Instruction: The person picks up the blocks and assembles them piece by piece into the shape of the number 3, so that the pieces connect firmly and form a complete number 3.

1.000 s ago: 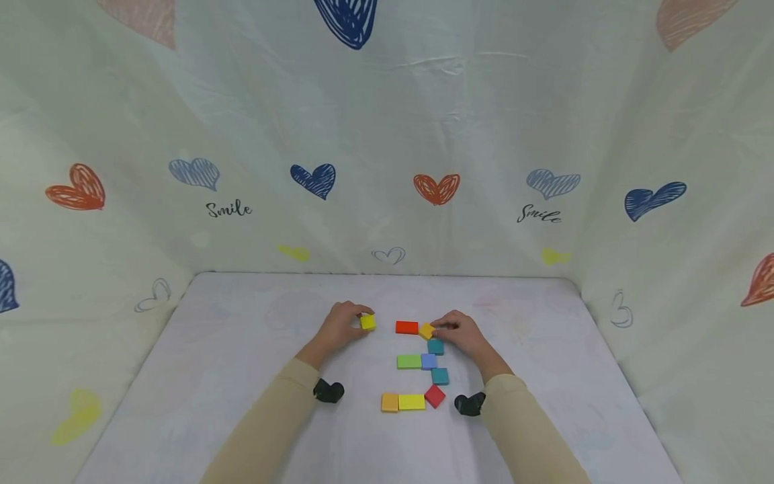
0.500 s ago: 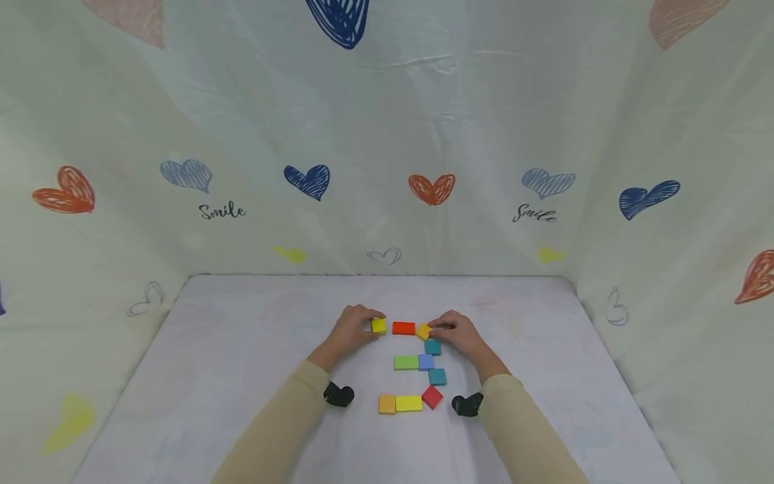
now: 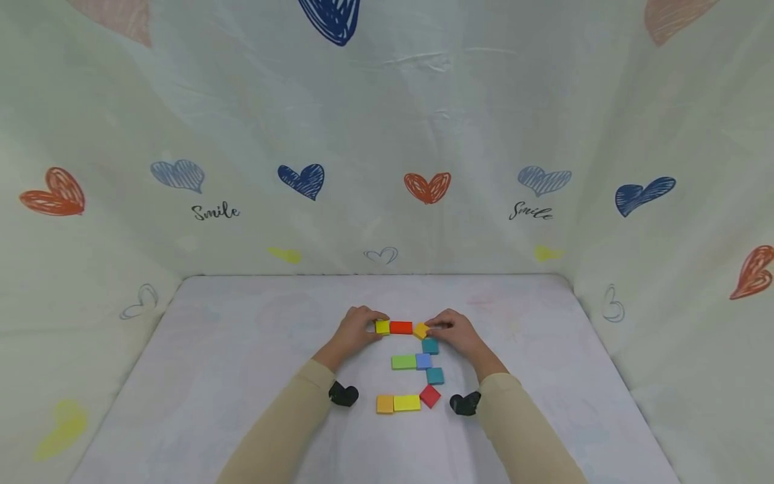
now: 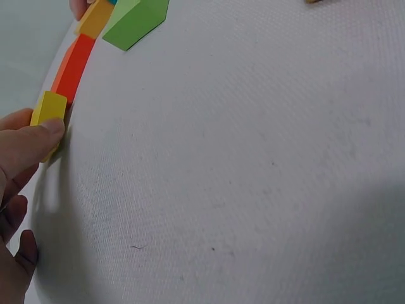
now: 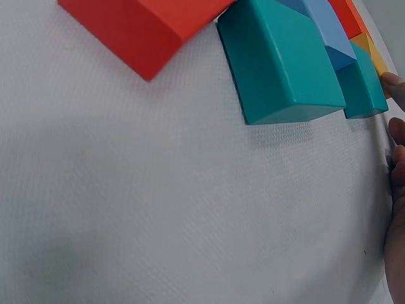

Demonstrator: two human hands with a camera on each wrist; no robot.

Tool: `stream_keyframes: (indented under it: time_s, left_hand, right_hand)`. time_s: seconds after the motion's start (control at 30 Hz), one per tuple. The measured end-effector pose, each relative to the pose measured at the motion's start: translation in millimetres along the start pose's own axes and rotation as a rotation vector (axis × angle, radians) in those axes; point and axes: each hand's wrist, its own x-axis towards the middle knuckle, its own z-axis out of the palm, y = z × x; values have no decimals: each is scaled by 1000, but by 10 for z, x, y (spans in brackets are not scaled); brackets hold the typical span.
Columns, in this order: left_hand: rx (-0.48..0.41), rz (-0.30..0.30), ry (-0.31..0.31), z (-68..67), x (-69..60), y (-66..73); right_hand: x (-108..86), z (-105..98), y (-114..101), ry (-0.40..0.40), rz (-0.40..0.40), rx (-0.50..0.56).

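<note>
My left hand (image 3: 353,333) pinches a small yellow block (image 3: 383,327) between thumb and fingers. In the left wrist view, that block's end meets the long red block (image 4: 73,69). At the red block's other end sits an orange-yellow block (image 3: 420,330), turned at an angle, its right corner held by the fingertips of my right hand (image 3: 459,334). Below it runs a teal block (image 3: 430,346), then a blue block (image 3: 423,361) with a green block (image 3: 403,363) on its left. A second teal block (image 5: 285,69) and a tilted red block (image 3: 430,396) follow.
Nearest me, a long yellow block (image 3: 407,402) and an orange block (image 3: 384,404) extend the row leftward from the tilted red block. All lie on a white-covered table (image 3: 242,349). A heart-printed curtain (image 3: 471,134) rises behind and at both sides.
My left hand has carried the small yellow block rightward, closing the gap to the long red block. The right hand stays at the orange-yellow block. The view has shifted slightly.
</note>
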Motion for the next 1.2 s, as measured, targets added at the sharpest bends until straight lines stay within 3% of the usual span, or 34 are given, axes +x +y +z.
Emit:
stream_keyframes:
  time_s: [1.0,1.2]
  left_hand:
    - [-8,-7,-12,-33,-49,16]
    - [-87,-9,-15,-41,-44,4]
  right_hand:
    - [-34,16,-45,5,4,2]
    - [-45,-28,-38,-17,-6,10]
